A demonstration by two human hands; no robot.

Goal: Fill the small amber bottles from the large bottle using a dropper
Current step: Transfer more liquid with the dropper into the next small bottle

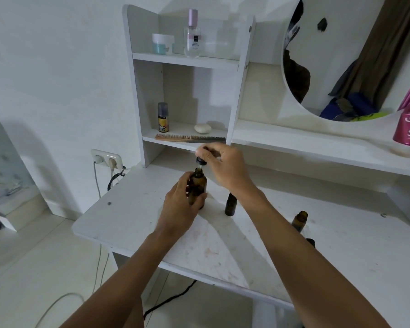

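Head view: the left hand curls its fingers round the large bottle, which stands on the white surface towards its far left. The right hand pinches the dropper in its fingers, the glass tip at the bottle's open mouth. 2 more stand to the right: a capped small bottle just beside the large one, and an open small bottle farther right and nearer.

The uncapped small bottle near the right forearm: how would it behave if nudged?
The small amber bottle stands tall and narrow, so it probably tips easily. It looks like glass: likely rigid and breakable. Its round body may roll once down.
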